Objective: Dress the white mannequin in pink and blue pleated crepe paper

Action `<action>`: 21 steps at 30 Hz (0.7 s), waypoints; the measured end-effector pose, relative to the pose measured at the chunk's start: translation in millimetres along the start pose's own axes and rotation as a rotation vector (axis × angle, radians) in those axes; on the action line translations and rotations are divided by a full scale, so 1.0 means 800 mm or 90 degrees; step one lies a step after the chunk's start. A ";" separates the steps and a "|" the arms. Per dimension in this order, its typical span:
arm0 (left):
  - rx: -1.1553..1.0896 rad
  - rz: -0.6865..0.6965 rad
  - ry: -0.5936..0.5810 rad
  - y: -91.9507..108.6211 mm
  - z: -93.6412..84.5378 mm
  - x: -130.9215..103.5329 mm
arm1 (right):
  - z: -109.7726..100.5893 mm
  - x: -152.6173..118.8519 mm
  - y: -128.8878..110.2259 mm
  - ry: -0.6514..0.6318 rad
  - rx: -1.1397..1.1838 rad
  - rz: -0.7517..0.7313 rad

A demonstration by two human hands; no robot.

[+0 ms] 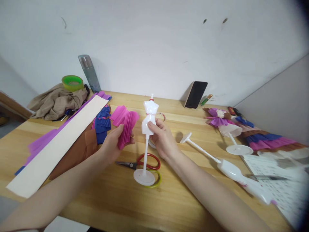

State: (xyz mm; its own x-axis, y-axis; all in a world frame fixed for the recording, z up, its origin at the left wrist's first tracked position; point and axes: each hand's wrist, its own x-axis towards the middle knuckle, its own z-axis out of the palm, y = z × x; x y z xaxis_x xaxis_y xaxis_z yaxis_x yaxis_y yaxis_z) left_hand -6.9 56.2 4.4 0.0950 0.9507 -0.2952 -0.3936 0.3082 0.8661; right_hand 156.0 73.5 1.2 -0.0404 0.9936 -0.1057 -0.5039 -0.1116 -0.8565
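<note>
A small white mannequin [147, 125] on a stand is upright at the centre, with thin red bands at neck and waist. My right hand [164, 137] grips its hip, thumb across the front. Just left of it, my left hand [114, 140] holds a pleated pink paper piece [129, 125], fingers wrapped round its lower part. Another pink piece [118, 115] shows directly behind that one. Red-handled scissors [151, 157] lie behind the stand's pole, and a yellow-green handle [158, 180] pokes out beside the round base.
Left: cream strip [60, 145] over purple and brown paper, blue ruffles [102, 124], cloth [58, 100], green tape [72, 83], bottle [89, 73]. Right: phone [196, 94], lying mannequin [233, 170], dressed figure [220, 116], printed sheet [267, 180] with tweezers-like tool.
</note>
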 end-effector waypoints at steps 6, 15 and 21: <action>-0.018 -0.003 -0.002 -0.009 -0.006 0.007 | -0.003 0.001 0.010 -0.021 -0.008 0.006; -0.066 0.011 -0.074 -0.012 -0.010 0.008 | -0.001 -0.001 0.004 -0.014 -0.002 0.005; -0.117 0.006 -0.133 -0.013 -0.008 0.008 | -0.001 -0.001 -0.001 0.004 0.006 -0.006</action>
State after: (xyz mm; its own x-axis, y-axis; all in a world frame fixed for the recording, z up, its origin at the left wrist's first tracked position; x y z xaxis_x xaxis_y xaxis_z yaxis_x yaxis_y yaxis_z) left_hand -7.7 59.1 -9.0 0.2701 0.9456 -0.1812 -0.5527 0.3064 0.7750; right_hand 156.9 73.1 1.5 -0.0304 0.9944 -0.1012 -0.5120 -0.1025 -0.8529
